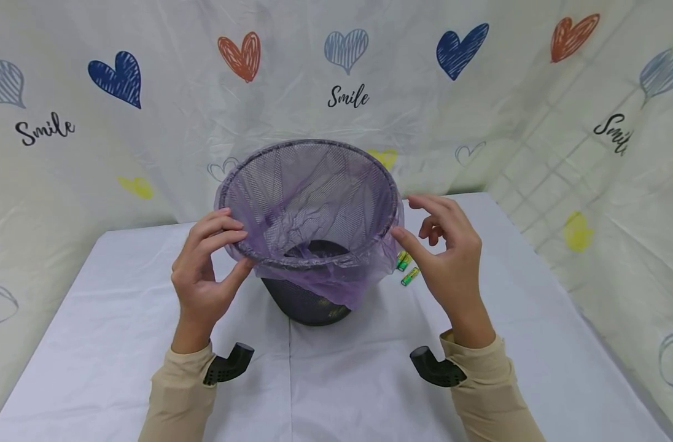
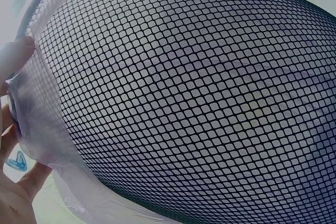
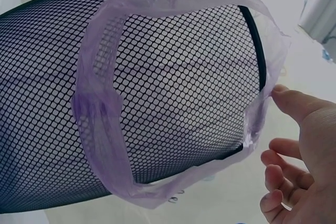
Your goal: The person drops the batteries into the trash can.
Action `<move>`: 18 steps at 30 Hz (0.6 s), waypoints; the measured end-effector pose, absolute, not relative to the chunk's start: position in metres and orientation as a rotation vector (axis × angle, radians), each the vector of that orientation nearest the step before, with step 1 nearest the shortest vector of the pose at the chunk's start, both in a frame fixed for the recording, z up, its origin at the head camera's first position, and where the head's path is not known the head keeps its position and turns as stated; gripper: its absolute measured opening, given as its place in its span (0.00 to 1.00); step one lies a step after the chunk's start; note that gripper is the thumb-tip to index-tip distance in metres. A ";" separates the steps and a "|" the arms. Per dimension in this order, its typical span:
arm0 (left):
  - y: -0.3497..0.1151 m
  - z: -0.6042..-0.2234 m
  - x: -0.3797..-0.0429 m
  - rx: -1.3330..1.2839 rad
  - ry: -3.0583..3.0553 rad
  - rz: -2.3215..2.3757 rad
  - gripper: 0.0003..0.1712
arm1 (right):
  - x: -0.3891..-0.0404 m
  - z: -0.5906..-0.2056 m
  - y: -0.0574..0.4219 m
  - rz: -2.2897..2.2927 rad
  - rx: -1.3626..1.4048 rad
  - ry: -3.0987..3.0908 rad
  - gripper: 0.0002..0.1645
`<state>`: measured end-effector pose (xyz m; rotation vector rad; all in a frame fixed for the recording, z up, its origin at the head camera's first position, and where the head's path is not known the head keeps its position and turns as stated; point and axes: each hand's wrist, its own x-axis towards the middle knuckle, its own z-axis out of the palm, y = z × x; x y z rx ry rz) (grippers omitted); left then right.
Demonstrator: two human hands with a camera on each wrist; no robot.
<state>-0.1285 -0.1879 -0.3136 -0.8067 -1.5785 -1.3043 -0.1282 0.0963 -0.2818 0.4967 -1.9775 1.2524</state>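
A black mesh trash can (image 1: 303, 307) stands on the table, its mouth tilted toward me. A thin purple trash bag (image 1: 336, 285) lines it and is folded over the rim, hanging lower at the front and right. My left hand (image 1: 201, 282) holds the left side of the bag-covered rim between thumb and fingers. At the right side, my right hand (image 1: 452, 255) touches the bag at the rim with its thumb tip (image 3: 283, 93); its other fingers are loosely bent, apart from the can. In the right wrist view the bag's folded edge (image 3: 100, 145) circles the mesh.
Several green and yellow batteries (image 1: 410, 276) lie on the white-covered table (image 1: 121, 319), right of the can. Behind stands a white curtain (image 1: 292, 92) printed with hearts and "Smile". A black wrist device (image 1: 228, 363) sits on each sleeve.
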 end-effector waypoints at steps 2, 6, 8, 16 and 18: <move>-0.188 -0.314 -0.129 -0.810 -1.576 -1.308 0.20 | -0.128 -0.283 0.098 1.249 0.477 -1.989 0.25; -0.189 -0.316 -0.129 -0.812 -1.578 -1.310 0.20 | -0.127 -0.283 0.100 1.247 0.437 -2.006 0.26; -0.189 -0.316 -0.129 -0.813 -1.580 -1.307 0.19 | -0.127 -0.284 0.102 1.245 0.429 -2.009 0.26; -0.190 -0.315 -0.129 -0.803 -1.594 -1.298 0.20 | -0.127 -0.287 0.106 1.226 0.413 -2.013 0.26; -0.189 -0.315 -0.128 -0.798 -1.600 -1.297 0.21 | -0.126 -0.288 0.108 1.219 0.404 -2.019 0.27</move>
